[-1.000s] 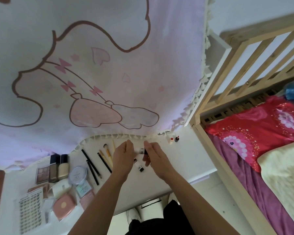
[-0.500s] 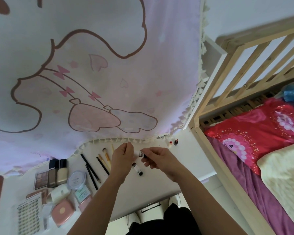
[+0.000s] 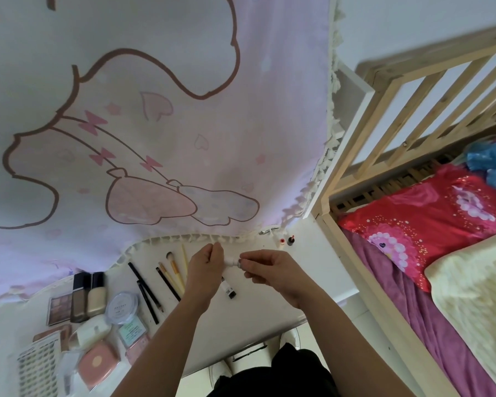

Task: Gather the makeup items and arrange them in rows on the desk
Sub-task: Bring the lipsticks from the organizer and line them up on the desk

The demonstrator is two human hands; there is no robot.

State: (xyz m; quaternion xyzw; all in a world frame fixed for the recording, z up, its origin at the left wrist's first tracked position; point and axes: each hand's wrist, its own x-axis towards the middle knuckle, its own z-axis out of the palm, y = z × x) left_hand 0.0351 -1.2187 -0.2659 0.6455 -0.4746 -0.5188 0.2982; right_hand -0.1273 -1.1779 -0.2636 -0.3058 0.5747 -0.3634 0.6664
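Brushes [image 3: 173, 267] and pencils [image 3: 146, 287] lie in rows left of the black-capped tube [image 3: 228, 289]. My left hand [image 3: 205, 267] and right hand [image 3: 272, 272] pinch a white tube [image 3: 231, 261]. Two bottles [image 3: 291, 240] past the black-capped tube need a row.

My left hand [image 3: 205, 267] and right hand [image 3: 272, 269] pinch a white tube [image 3: 231, 260]; a black-capped tube [image 3: 227, 288] lies flat on the desk [image 3: 269, 316].

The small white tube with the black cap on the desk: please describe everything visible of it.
The tube is white with dark print and a black cap at its near end, seemingly plastic. It lies flat, slantwise, on the white desk, right of the brushes. Its far end runs up to the left hand; contact cannot be told.
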